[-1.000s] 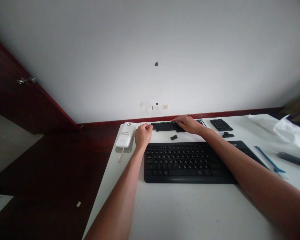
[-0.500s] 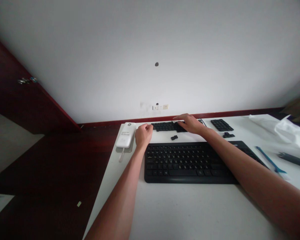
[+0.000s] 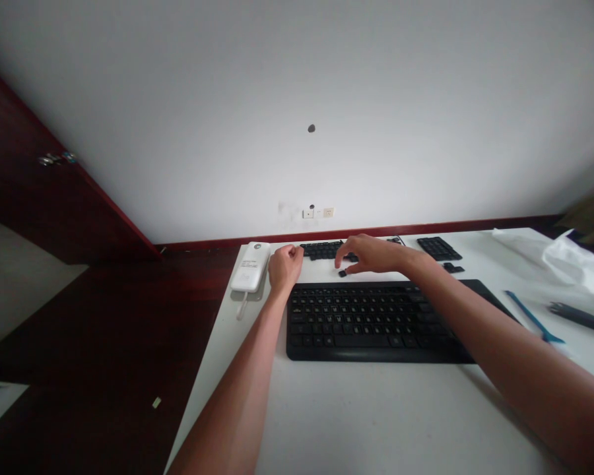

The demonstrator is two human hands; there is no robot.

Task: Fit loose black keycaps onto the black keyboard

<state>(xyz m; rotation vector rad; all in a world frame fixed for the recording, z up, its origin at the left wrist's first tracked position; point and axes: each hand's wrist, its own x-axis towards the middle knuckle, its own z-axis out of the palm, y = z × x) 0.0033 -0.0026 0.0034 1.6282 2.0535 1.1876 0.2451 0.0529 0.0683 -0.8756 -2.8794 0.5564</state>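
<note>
The person's left hand point(image 3: 284, 267) was closed in a loose fist and rested on the white desk point(image 3: 376, 409), just beside a white power bank point(image 3: 250, 266); it seemed to hold nothing. The right hand point(image 3: 373, 255) reached forward with open fingers, and its fingertips came down around a small black key piece point(image 3: 343, 273). I could not tell if the piece was really gripped. The piece lay just in front of the right hand, near the black keyboard point(image 3: 371, 330), perhaps set apart there to be picked up alone. Beyond the right hand was a short row of black keys point(image 3: 321, 250), and to its right lay a black number pad point(image 3: 438, 248). Compared with the earlier frame, the right hand had left the row of keys and moved lower, nearer the piece, while the left fist stayed in the same place.
</note>
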